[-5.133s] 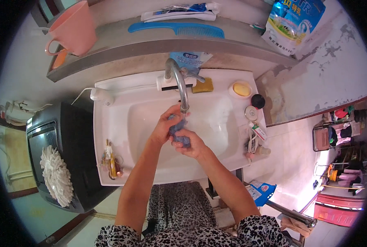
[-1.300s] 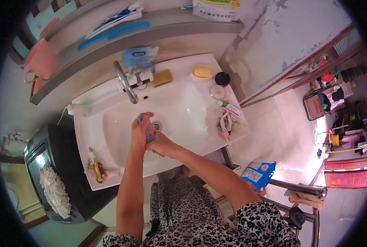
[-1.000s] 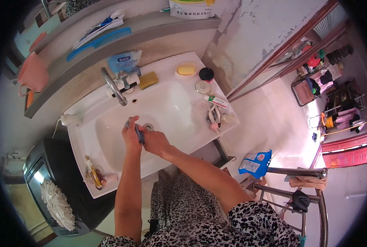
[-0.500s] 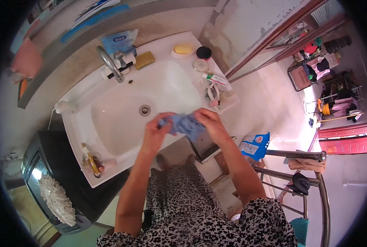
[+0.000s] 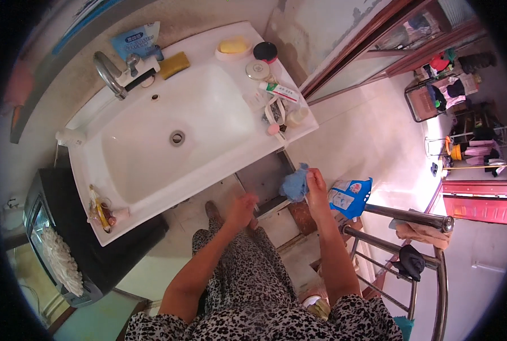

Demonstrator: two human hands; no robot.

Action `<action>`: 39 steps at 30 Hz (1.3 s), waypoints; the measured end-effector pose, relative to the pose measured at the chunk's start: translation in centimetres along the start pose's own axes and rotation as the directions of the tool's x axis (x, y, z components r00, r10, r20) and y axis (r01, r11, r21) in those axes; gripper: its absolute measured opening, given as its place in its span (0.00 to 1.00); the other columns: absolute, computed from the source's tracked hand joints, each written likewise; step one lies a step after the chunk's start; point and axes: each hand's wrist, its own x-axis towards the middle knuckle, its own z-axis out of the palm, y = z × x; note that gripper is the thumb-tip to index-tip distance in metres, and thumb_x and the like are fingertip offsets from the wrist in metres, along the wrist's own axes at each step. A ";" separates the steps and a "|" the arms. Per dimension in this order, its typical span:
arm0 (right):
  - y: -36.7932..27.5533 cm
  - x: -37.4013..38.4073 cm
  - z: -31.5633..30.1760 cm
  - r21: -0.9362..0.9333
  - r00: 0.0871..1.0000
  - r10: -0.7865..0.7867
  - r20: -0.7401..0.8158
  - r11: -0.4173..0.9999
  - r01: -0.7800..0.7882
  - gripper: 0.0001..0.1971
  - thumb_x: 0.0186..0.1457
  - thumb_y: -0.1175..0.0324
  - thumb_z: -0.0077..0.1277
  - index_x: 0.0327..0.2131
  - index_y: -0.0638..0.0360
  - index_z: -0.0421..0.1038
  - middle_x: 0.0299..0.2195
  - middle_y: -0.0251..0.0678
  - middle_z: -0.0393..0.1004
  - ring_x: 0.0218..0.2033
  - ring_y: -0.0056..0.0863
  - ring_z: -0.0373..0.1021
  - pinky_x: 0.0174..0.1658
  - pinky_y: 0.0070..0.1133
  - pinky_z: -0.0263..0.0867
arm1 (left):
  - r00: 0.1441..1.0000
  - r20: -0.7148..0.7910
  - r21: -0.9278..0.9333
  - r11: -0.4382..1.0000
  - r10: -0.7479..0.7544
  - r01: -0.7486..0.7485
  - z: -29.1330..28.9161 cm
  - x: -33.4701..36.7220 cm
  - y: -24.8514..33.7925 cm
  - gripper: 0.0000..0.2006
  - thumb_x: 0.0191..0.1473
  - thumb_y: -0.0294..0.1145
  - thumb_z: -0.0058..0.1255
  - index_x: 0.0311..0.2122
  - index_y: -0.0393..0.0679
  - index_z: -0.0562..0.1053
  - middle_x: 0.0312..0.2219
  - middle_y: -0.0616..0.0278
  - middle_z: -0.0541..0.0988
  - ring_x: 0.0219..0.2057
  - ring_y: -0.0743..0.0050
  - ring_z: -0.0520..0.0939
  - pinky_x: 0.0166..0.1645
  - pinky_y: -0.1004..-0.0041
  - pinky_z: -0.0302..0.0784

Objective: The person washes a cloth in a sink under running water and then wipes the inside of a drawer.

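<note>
White sink (image 5: 208, 108), upper left of the frame. Blue packet (image 5: 351, 199), right of centre. Left hand (image 5: 242, 210), just below centre, blurred; grip cannot be told. Right hand (image 5: 317, 192) pinches bunched blue cloth (image 5: 294, 184), right of centre; a firm pinch seems advisable.

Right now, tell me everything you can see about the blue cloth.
The blue cloth is a small, light-blue piece, bunched and crumpled, that looks like soft, thin fabric. The fingers of the right hand pinch it at one side, and the rest sits loosely to the left of them. It is held out past the front edge of the white sink. The left hand is apart from it. Its full outline is lost in the folds, and I can't tell how wet it is.
</note>
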 end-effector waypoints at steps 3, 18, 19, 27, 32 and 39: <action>1.7 1.4 3.3 -0.558 0.964 -0.197 0.176 0.787 0.263 0.16 0.59 0.61 0.40 0.43 0.63 0.62 0.35 0.35 0.69 0.38 0.23 0.65 0.43 0.20 0.61 | 0.998 0.062 0.395 0.917 0.029 -0.051 0.9 -1.9 -1.5 0.12 0.45 0.25 0.45 0.38 0.41 0.71 0.37 0.53 0.74 0.42 0.52 0.73 0.46 0.64 0.68; 10.2 8.1 4.2 -0.892 0.698 0.662 0.273 -0.097 0.441 0.17 0.45 0.61 0.45 0.40 0.54 0.73 0.40 0.43 0.72 0.44 0.36 0.69 0.47 0.32 0.63 | 0.947 0.193 0.865 0.412 0.255 -0.288 4.2 -4.0 -3.0 0.19 0.49 0.27 0.45 0.49 0.42 0.65 0.42 0.52 0.70 0.47 0.55 0.69 0.48 0.58 0.65; 8.7 8.2 4.2 -0.867 0.745 0.637 0.199 -0.241 0.437 0.16 0.45 0.62 0.45 0.38 0.54 0.74 0.39 0.41 0.74 0.42 0.34 0.70 0.45 0.32 0.64 | 0.943 0.179 0.873 0.397 0.281 -0.284 4.5 -4.1 -3.0 0.20 0.48 0.26 0.46 0.50 0.42 0.64 0.41 0.52 0.70 0.46 0.55 0.69 0.46 0.59 0.67; 12.9 6.8 5.3 -0.784 0.839 0.491 0.234 -0.415 0.461 0.13 0.46 0.65 0.44 0.35 0.52 0.76 0.38 0.37 0.75 0.41 0.32 0.70 0.39 0.30 0.64 | 0.960 0.076 0.817 0.534 0.271 -0.216 4.7 -4.1 -3.8 0.18 0.46 0.24 0.48 0.44 0.41 0.64 0.37 0.54 0.68 0.39 0.56 0.72 0.35 0.65 0.77; 13.0 5.8 6.8 -0.851 0.572 0.747 0.339 -0.015 0.524 0.18 0.44 0.59 0.44 0.36 0.57 0.74 0.37 0.45 0.73 0.39 0.40 0.70 0.42 0.32 0.65 | 0.944 -0.009 0.783 0.589 0.330 -0.198 5.2 -4.2 -4.4 0.13 0.47 0.24 0.48 0.40 0.42 0.63 0.33 0.55 0.66 0.32 0.54 0.73 0.31 0.65 0.77; 4.2 6.8 0.4 -0.813 0.688 0.616 0.384 -0.127 0.568 0.15 0.47 0.56 0.41 0.31 0.50 0.76 0.37 0.40 0.74 0.42 0.35 0.68 0.44 0.36 0.61 | 0.943 -0.097 0.769 0.625 0.318 -0.132 5.6 -4.4 -3.4 0.09 0.46 0.23 0.49 0.32 0.44 0.63 0.29 0.58 0.66 0.30 0.55 0.73 0.27 0.64 0.73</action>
